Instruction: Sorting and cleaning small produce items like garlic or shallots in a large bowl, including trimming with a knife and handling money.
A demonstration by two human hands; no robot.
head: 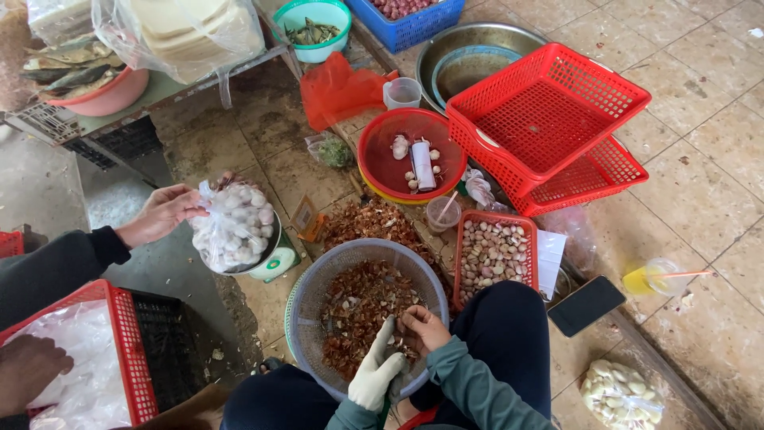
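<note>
Peeling step: gloved left hand and bare right hand, fingers pinched on a clove over the basin; next, a clean strip of skin

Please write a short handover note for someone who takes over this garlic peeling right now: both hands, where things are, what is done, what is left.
Left hand: white glove, resting on the grey basket rim, among the peels.
Right hand: bare, fingers pinched over the peels; whether a clove is in them cannot be seen.
Done: the basket is full of brown skins, and more lie on the floor behind it.
Left: the small red basket beside the right knee holds many cloves still in skin.
Nearby: another person's hand holds a bag of peeled garlic on a scale.
</note>
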